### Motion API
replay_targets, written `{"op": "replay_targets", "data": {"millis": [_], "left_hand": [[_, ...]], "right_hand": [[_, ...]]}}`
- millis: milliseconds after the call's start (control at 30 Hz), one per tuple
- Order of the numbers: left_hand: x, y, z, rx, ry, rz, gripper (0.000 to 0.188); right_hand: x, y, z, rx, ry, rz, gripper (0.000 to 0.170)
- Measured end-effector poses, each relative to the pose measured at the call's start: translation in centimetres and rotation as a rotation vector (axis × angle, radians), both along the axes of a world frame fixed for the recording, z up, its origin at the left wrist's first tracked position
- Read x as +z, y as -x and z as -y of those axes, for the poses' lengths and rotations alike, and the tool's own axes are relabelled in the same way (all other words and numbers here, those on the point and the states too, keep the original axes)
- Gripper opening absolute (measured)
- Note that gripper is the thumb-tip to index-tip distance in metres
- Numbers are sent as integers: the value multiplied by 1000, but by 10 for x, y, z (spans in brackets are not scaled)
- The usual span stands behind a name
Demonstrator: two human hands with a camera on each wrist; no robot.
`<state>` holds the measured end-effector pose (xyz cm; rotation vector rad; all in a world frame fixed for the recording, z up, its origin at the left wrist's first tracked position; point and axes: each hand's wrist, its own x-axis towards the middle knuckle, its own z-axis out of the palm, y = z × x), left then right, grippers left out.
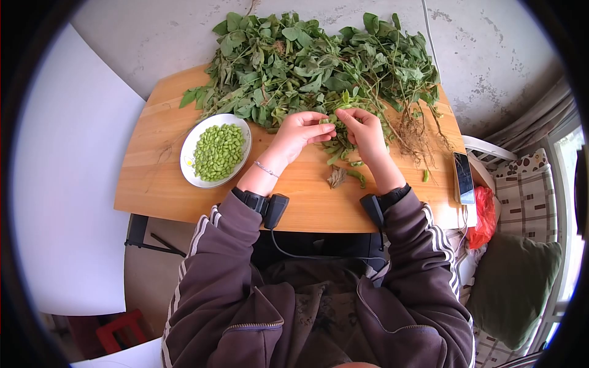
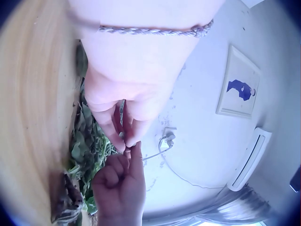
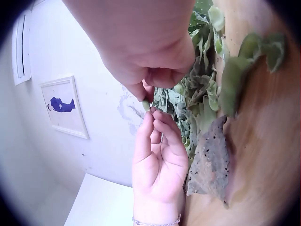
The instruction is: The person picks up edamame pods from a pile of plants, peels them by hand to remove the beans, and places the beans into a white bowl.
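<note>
Over the table, my left hand (image 1: 296,134) and right hand (image 1: 367,136) meet fingertip to fingertip. Between them is a small green bean pod (image 3: 146,104), partly hidden by the fingers. The right thumb and forefinger pinch it, and the left fingertips hold its other end. To the left stands a white bowl (image 1: 191,177) with many shelled green beans (image 1: 218,152). Just below the hands lie green pods (image 1: 357,178) and a dry, curled leaf (image 1: 337,177); the right wrist view shows the leaf speckled with holes.
A large heap of leafy bean plants (image 1: 294,67) covers the back of the wooden table (image 1: 294,208), its roots (image 1: 412,132) trailing at the right. A phone (image 1: 464,176) lies at the right edge. Beyond are a red bag (image 1: 483,214) and a dark cushion (image 1: 515,288).
</note>
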<state>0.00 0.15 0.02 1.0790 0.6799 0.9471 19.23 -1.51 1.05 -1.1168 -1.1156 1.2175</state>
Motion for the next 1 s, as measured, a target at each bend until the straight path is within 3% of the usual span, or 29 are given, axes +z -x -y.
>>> {"op": "replay_targets", "data": {"millis": [200, 400, 800, 1000], "left_hand": [[4, 0, 1, 24, -24, -67, 28], [0, 2, -2, 79, -33, -61, 30], [-6, 2, -4, 161, -245, -132, 21], [-3, 4, -3, 142, -264, -166, 21]], "right_hand": [[-2, -2, -2, -67, -101, 192, 20], [5, 7, 6, -232, -513, 653, 17], [-2, 3, 3, -32, -219, 476, 26], [-1, -2, 1, 48, -208, 449, 25]]}}
